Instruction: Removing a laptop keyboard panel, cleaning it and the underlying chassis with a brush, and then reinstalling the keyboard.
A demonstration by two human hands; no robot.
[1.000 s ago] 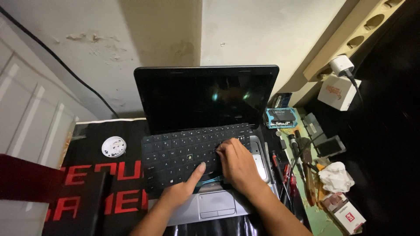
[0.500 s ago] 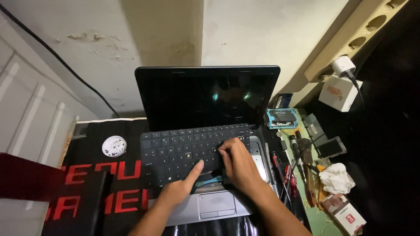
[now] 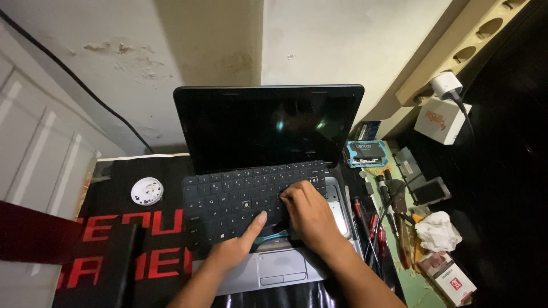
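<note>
You have one open laptop [image 3: 268, 171] in the middle of the worktop [image 3: 123, 194], its dark glossy screen upright and its matte black keyboard [image 3: 240, 197] sitting loose in a silver-grey palm rest. Your left hand [image 3: 237, 245] is loosely curled with the forefinger stretched out, its tip pressing the keyboard's lower edge; it grips nothing. Your right hand [image 3: 308, 214] lies flat with fingers bent over the keys at the keyboard's 4 o'clock corner, pressing down, nothing closed in it. A thin teal strip [image 3: 273, 235] shows between your two hands.

The worktop wears a black mat with red block lettering. At 9 o'clock from the laptop lies one round white disc [image 3: 146, 191]. At 3 o'clock, several red-handled screwdrivers [image 3: 371, 228] lie crowded together, with a crumpled white tissue [image 3: 436, 231] and one small printed box [image 3: 451, 276] beyond. At 1 o'clock, a white charger [image 3: 448, 85] plugs into a beige socket strip [image 3: 474, 48].
</note>
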